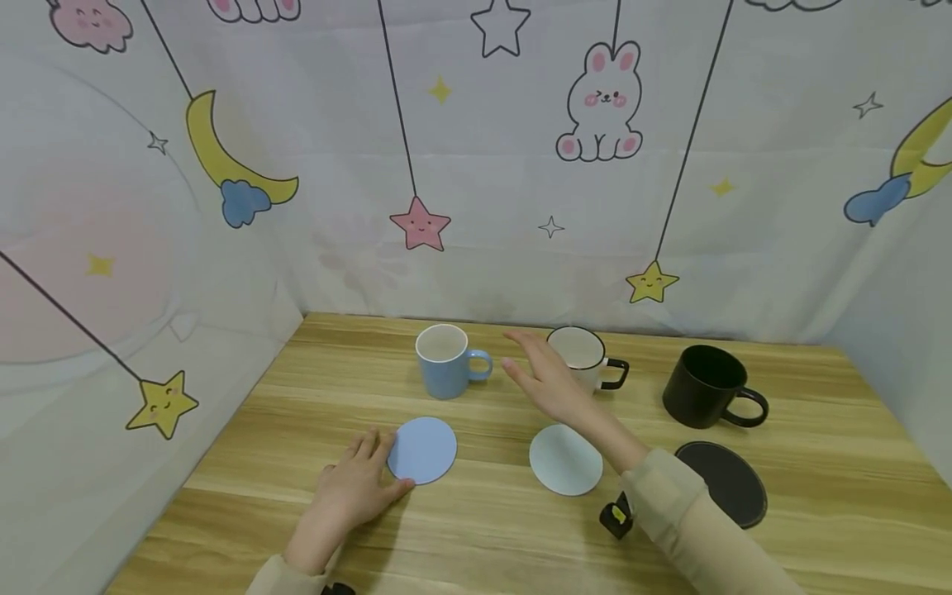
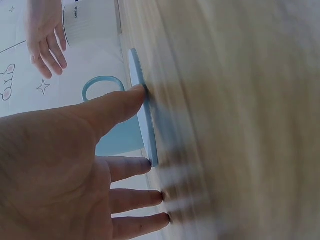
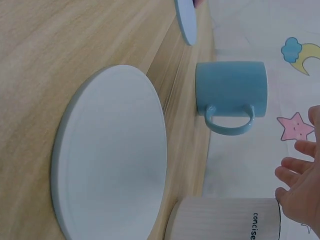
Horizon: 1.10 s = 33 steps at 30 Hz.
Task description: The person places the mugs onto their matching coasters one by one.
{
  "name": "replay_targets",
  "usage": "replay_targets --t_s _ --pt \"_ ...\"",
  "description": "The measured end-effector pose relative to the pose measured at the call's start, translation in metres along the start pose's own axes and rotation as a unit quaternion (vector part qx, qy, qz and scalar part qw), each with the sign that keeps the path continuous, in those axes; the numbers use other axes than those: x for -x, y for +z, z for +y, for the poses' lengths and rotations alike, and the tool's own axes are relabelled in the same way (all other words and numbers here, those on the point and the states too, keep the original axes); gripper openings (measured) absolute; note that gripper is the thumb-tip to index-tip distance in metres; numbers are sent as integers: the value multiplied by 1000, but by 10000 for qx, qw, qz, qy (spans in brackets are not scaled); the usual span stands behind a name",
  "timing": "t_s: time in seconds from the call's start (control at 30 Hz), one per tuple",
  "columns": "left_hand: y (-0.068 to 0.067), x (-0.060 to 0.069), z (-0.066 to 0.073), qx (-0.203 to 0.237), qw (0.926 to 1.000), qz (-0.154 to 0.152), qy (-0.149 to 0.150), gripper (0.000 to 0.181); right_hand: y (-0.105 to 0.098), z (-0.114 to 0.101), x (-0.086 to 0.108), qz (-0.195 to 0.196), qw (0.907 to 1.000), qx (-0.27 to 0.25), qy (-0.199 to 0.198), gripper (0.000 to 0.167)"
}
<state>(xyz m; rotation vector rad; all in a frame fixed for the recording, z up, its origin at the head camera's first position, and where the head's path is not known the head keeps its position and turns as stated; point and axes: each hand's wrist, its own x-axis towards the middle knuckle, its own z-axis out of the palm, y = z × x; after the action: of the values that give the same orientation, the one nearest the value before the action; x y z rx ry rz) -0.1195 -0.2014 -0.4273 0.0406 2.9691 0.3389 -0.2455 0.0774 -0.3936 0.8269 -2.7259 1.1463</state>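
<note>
Your left hand [image 1: 355, 487] pinches the light-blue round coaster [image 1: 423, 450] by its rim between thumb and finger, in front of the blue mug [image 1: 444, 368] on the desk [image 1: 476, 537]. Your right hand [image 1: 549, 384], fingers loosely spread, hangs near the white mug [image 1: 592, 378], beyond the pale round coaster [image 1: 565, 463].

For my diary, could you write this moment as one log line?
left hand: pinches round blue coaster | right hand: hovers near white black-rimmed mug, holding nothing | blue handled mug: upright, behind blue coaster
</note>
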Motion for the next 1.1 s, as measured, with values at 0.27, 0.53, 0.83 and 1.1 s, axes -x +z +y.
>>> replay_targets --t_s 0.27,0.53,0.83,1.1 --pt "1 0 1 -59 9999 81 54 81 3 -2 -9 -93 9999 122 -48 53" --pt "-1 1 2 -62 10000 67 38 80 11 -4 -21 -231 9997 -20 13 50" --pt "-3 1 4 -124 9999 -15 -24 80 28 -3 -30 -254 9979 -486 351 47" --pt "-3 0 5 -211 9998 -37 -31 80 38 0 -36 -148 9937 -917 629 46"
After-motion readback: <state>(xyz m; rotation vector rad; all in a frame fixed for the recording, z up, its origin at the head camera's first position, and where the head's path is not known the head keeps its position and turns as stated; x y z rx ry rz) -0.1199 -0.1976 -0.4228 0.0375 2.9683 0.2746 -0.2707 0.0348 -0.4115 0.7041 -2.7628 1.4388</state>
